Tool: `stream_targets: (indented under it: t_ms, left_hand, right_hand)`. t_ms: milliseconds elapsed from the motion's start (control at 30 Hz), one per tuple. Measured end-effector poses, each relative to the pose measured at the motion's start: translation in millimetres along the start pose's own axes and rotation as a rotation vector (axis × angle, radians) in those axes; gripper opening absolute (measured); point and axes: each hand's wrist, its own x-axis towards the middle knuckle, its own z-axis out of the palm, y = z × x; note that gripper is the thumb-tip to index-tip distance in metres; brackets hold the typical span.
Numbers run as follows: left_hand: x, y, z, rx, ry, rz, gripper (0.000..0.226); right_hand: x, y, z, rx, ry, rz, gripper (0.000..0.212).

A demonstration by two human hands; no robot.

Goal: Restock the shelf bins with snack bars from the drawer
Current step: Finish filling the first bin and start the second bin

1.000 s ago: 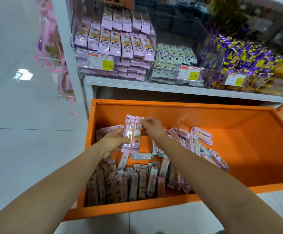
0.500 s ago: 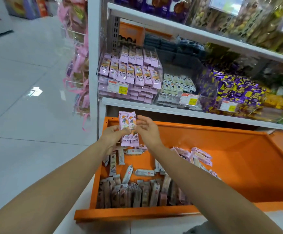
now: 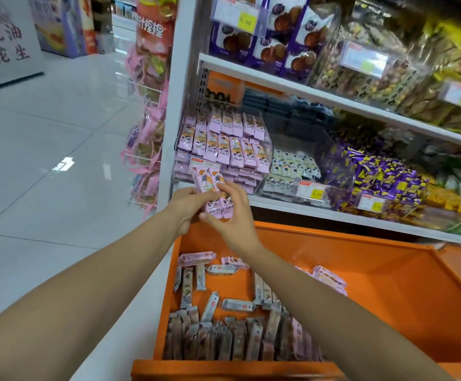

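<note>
carry | left hand (image 3: 186,206) and right hand (image 3: 230,213), fingers gripping pink snack bars (image 3: 212,192), squared upright to slot into clear bin (image 3: 221,149) at shelf's left end, above orange drawer (image 3: 361,270)

floor (image 3: 45,119): glossy pale tiles (a light glare on them) | shelving (image 3: 181,64): white | sign (image 3: 4,37): far left

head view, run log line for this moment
left hand: grips pink snack bars | right hand: grips same bars | where: above orange drawer, before pink-bar bin | placed: not yet
</note>
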Motion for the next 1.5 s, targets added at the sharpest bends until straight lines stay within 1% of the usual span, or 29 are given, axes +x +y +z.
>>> stream_targets:
  t_ms: [67, 133, 200, 233, 367, 567, 700, 833, 933, 967, 1000, 1067, 1100, 1133, 1200, 1267, 1333, 1400, 1500]
  left_hand:
    - [1, 11, 0, 0.015, 0.001, -0.001, 0.024]
    - [1, 20, 1, -0.011, -0.016, 0.0, 0.025]
    - [3, 28, -1, -0.041, -0.017, -0.002, 0.039]
    - [4, 31, -1, -0.05, -0.012, -0.008, 0.042]
    - [6, 38, -2, -0.088, 0.008, -0.019, 0.034]
    - [7, 36, -7, -0.164, 0.025, -0.062, 0.018]
    - [10, 41, -8, -0.154, 0.026, -0.061, 0.017]
    - [13, 50, -9, -0.152, -0.002, -0.009, 0.017]
    - [14, 62, -10, -0.158, -0.062, 0.111, 0.027]
    - [16, 66, -11, -0.098, -0.045, 0.183, 0.031]
    - [20, 68, -15, 0.036, 0.017, 0.281, 0.034]
    - [29, 69, -27, 0.402, 0.228, 0.519, 0.03]
    - [34, 68, -34, 0.546, 0.309, 0.624, 0.03]
    - [40, 66, -41, 0.665, 0.348, 0.71, 0.034]
    - [50, 62, -51, 0.871, 0.36, 0.825, 0.049]
    - [61, 56, -57, 1.054, 0.344, 0.893, 0.065]
    - [72, 52, -61, 1.19, 0.315, 0.911, 0.076]
    - [80, 47, -65, 1.263, 0.276, 0.905, 0.083]
    - [88, 41, -70, 1.302, 0.254, 0.925, 0.088]
  right_hand:
    - [7, -5, 2, -0.01, 0.081, -0.051, 0.056]
    - [14, -11, 3, -0.024, 0.139, -0.096, 0.049]
    - [21, -16, 3, -0.026, 0.179, -0.114, 0.044]
    - [25, -17, 2, -0.026, 0.19, -0.12, 0.043]
    - [33, -18, 4, -0.005, 0.197, -0.138, 0.042]
    - [35, -9, 6, -0.071, 0.141, -0.081, 0.045]
    - [38, -11, 5, -0.064, 0.117, -0.082, 0.046]
    - [50, -17, 5, -0.049, 0.181, -0.097, 0.038]
    - [65, -25, 4, 0.016, 0.273, -0.096, 0.032]
    - [71, -27, 2, 0.042, 0.302, -0.088, 0.03]
    - [79, -30, 1, 0.063, 0.326, -0.075, 0.028]
    - [96, -34, -3, 0.084, 0.364, -0.034, 0.026]
    - [106, -35, -4, 0.077, 0.38, -0.013, 0.025]
    - [116, -36, -5, 0.069, 0.392, 0.005, 0.025]
    - [137, -40, -5, 0.056, 0.406, 0.034, 0.028]
    - [158, -43, -1, 0.016, 0.402, 0.064, 0.032]
    - [179, -45, 5, -0.065, 0.392, 0.084, 0.035]
    - [198, -45, 13, -0.15, 0.392, 0.084, 0.036]
    - [225, -42, 27, -0.247, 0.369, 0.096, 0.038]
